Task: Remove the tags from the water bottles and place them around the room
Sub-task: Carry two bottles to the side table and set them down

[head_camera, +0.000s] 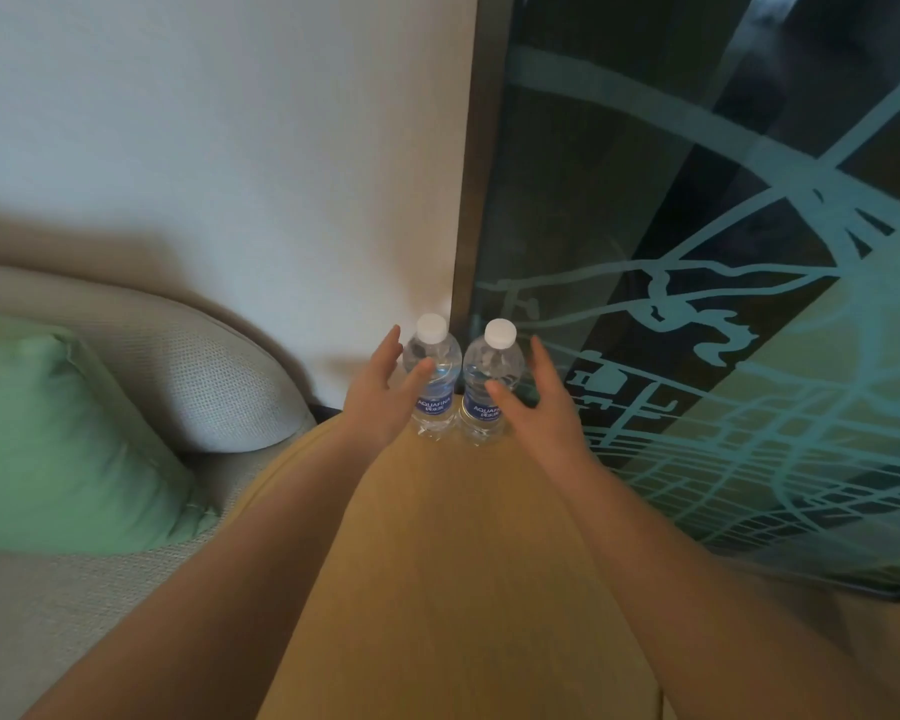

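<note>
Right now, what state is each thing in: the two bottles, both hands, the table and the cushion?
Left bottle: upright on the table, capped, no tag seen.
Right bottle: upright, capped, beside the left bottle, no tag seen.
Left hand: open, thumb across the left bottle's front, contact unclear.
Right hand: open, thumb across the right bottle's front, contact unclear.
Table: carries both bottles at its far end.
Cushion: lying on the sofa.

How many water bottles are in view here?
2. The left water bottle and the right water bottle stand upright side by side at the far end of the wooden table, between the open left hand and right hand. None seems hidden.
</note>
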The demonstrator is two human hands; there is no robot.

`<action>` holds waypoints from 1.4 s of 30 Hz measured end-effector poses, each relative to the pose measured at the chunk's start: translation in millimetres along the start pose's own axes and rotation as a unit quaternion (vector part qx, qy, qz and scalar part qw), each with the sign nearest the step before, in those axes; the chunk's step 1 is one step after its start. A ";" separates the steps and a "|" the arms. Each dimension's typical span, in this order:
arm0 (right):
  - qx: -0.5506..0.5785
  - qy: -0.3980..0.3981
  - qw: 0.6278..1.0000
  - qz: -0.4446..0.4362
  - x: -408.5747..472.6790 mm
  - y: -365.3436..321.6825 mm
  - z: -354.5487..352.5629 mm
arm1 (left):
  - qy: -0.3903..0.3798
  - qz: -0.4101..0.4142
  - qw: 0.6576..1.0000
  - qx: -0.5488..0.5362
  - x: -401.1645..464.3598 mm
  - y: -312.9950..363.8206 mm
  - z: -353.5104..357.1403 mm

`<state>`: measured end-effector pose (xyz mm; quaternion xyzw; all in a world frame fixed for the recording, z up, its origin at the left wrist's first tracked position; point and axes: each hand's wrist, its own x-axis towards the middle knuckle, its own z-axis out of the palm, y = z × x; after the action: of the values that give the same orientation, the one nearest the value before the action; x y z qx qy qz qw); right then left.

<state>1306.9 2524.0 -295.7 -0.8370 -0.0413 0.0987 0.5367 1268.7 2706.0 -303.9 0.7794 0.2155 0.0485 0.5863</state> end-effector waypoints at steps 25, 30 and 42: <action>-0.234 0.071 0.969 -0.046 -235.1 -76.2 -108.7 | -0.028 0.175 0.866 0.468 -239.8 108.3 -52.9; -0.227 0.125 0.965 0.031 -276.7 -57.2 -119.1 | -0.096 0.180 0.877 0.435 -259.9 109.8 -36.4; -0.203 0.339 0.901 0.179 -428.1 -11.6 -153.5 | -0.297 0.316 0.803 0.410 -334.9 100.5 59.5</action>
<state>921.2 2317.3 -171.2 -0.9039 0.2741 -0.1067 0.3104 1014.0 2499.2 -168.9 0.9482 -0.2276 -0.0952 0.1999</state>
